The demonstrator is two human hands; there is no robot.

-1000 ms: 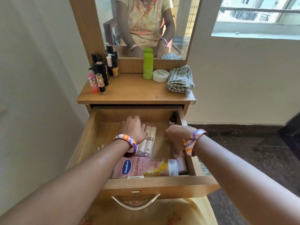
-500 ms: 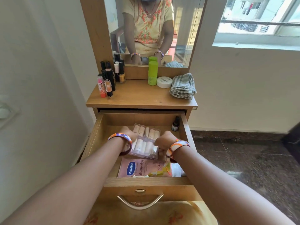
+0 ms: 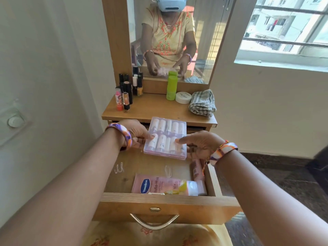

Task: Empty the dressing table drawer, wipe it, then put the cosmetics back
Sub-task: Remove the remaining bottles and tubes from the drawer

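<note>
A clear plastic case of small white bottles (image 3: pixel 166 137) hangs above the open wooden drawer (image 3: pixel 159 201). My left hand (image 3: pixel 136 134) pinches its left edge and my right hand (image 3: pixel 197 144) pinches its right edge, thumbs on the lid. Inside the drawer a pink Vaseline lotion tube (image 3: pixel 165 186) lies along the front, and a pink bottle (image 3: pixel 197 172) lies by the right wall. Two clear hair clips (image 3: pixel 119 168) rest on the drawer floor at the left.
On the dressing table top (image 3: pixel 150 107) stand several lipsticks and nail polishes (image 3: pixel 126 93) at the left, a green bottle (image 3: pixel 171 87), a white jar (image 3: pixel 183 97) and a folded striped cloth (image 3: pixel 202 102). A mirror rises behind; a wall stands at the left.
Both hands took hold of the plastic case inside the drawer and lifted it up out of the drawer, toward the table top.
</note>
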